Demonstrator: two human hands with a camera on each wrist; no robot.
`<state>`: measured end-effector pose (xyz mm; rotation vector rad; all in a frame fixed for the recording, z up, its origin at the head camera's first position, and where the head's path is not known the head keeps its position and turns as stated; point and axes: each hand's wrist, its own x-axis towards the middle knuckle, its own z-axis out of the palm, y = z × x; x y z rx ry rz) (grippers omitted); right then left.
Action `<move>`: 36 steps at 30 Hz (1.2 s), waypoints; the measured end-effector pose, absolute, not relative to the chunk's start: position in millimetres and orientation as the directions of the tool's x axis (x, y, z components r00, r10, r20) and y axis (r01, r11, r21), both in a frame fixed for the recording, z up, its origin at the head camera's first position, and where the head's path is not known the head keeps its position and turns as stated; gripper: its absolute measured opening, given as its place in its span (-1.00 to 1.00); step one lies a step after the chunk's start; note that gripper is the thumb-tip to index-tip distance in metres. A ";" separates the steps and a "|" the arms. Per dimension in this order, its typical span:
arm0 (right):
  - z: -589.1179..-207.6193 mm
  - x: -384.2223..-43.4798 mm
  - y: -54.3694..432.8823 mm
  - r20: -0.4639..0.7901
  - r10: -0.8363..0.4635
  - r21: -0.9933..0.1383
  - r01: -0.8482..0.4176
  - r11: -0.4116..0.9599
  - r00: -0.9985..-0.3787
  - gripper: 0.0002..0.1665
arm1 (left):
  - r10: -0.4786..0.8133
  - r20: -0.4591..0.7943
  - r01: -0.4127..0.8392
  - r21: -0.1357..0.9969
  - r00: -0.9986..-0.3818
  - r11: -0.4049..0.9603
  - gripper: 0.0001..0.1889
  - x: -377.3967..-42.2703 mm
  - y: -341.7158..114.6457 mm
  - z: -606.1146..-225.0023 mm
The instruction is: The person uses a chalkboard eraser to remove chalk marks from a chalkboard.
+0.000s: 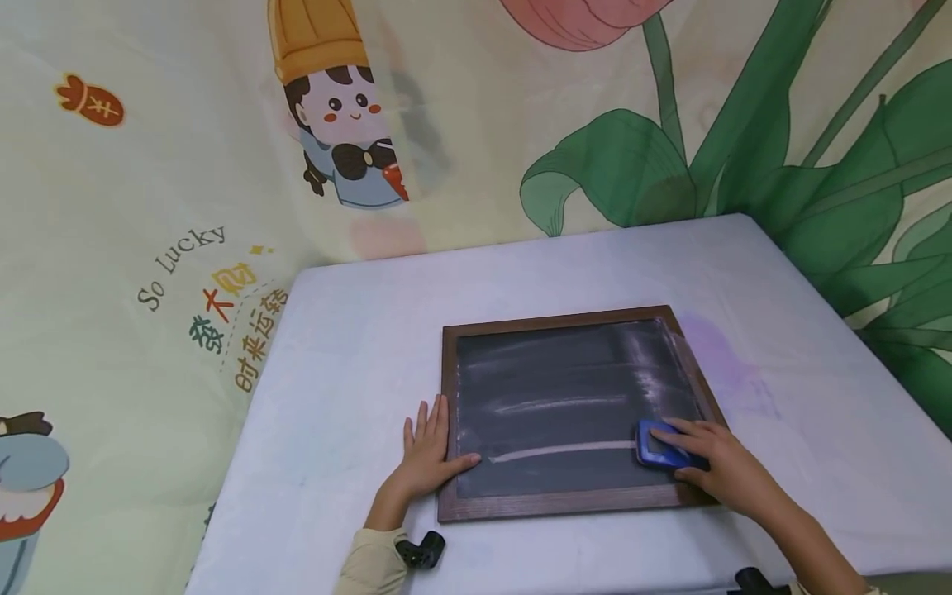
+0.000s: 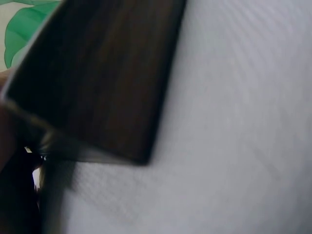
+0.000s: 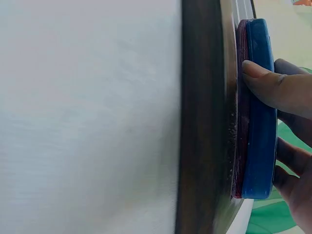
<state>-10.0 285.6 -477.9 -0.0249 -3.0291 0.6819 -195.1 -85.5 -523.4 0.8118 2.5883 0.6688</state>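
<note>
A chalkboard (image 1: pixel 550 372) in a brown wooden frame lies flat on the table, with a chalk line along its lower part and fainter smears above. My right hand (image 1: pixel 721 463) holds a blue board eraser (image 1: pixel 650 450) against the lower right of the board, at the line's right end. In the right wrist view, thumb and fingers grip the blue back of the eraser (image 3: pixel 261 112), its dark felt side facing the board. My left hand (image 1: pixel 427 453) rests with straight fingers along the left frame, the thumb lying over onto the board. The left wrist view shows mainly the frame's corner (image 2: pixel 112 97).
A white cloth covers the table (image 1: pixel 357 347), with a purple stain (image 1: pixel 717 355) right of the board. Behind it hangs a printed backdrop (image 1: pixel 461 124) with cartoon figures and green leaves. Black wrist cameras sit at both wrists, the left camera (image 1: pixel 421 550) near the board's lower left corner.
</note>
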 end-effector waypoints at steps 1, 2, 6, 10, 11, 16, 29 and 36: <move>-478.1 -8.0 283.9 0.039 0.020 -0.433 0.001 0.901 -0.999 -0.25 | 0.600 -0.180 0.439 0.527 -0.780 0.728 0.15 -194.6 -87.0 -522.7; -478.5 -6.5 282.6 0.044 0.016 -0.437 -0.005 0.900 -0.999 -0.25 | 0.597 -0.180 0.438 0.523 -0.782 0.731 0.15 -194.0 -88.3 -521.9; -480.1 -3.5 281.9 0.080 0.003 -0.458 -0.034 0.888 -0.997 -0.24 | 0.604 -0.172 0.440 0.536 -0.778 0.720 0.15 -191.4 -90.7 -519.0; -479.8 -3.6 284.2 0.070 0.002 -0.460 -0.030 0.887 -0.998 -0.25 | 0.622 -0.177 0.455 0.536 -0.763 0.711 0.13 -190.0 -90.3 -516.1; -479.1 -4.5 284.1 0.069 0.002 -0.460 -0.029 0.887 -0.998 -0.25 | 0.622 -0.179 0.457 0.531 -0.762 0.713 0.11 -190.2 -90.2 -515.2; -475.6 -17.2 270.8 0.064 -0.015 -0.448 -0.043 0.893 -0.998 -0.25 | 0.617 -0.166 0.454 0.537 -0.770 0.711 -0.10 -195.7 -89.2 -509.5; -475.2 -89.8 118.4 0.148 -0.263 -0.343 -0.299 0.890 -0.953 -0.35 | 0.637 -0.148 0.462 0.570 -0.756 0.680 -0.26 -199.4 -91.9 -513.8; -476.4 -102.2 77.0 0.130 -0.303 -0.293 -0.329 0.898 -0.944 -0.37 | 0.661 -0.149 0.456 0.613 -0.736 0.645 -0.32 -202.5 -95.8 -518.8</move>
